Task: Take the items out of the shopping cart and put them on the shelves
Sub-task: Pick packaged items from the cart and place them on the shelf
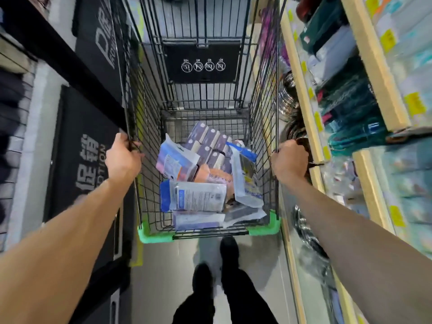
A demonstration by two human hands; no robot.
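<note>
Two hands: both grip the top rim of a black wire shopping cart (149,113), seen from above in a narrow store aisle.
Left hand (122,156): fingers curled shut around the cart's left rim wire, forearm bare and stretched forward.
Right hand (289,159): fingers closed over the cart's right rim wire, just beside the wooden edge of the shelves.
Cart: its near end carries green plastic corner bumpers (154,237); a black child-seat flap (202,61) with four white prohibition symbols stands upright at the far end.
Items: a loose heap lies on the cart's floor, toward the near end, between the two hands.
Nearest the viewer: a clear packet with a blue edge and a printed label (196,197) lies flat on top of a pale flat packet (198,220).
Left of the heap: a blue-and-white pouch (175,161) leans tilted against the others.
Right of the heap: a clear bag with a blue header (246,181) stands tilted against the cart's right wall.
Far side of the heap: several purple boxes (210,142) are stacked together; an orange packet (211,175) shows beneath the pouches.
Shelves (376,73): light wooden racks to the right hold blurred teal, white and dark goods, with yellow price tags (415,104) on the edges.
Left side: black panels with white lettering (91,157), partly blurred.
Below: two dark shoes (229,249) and dark trouser legs on a pale floor.
</note>
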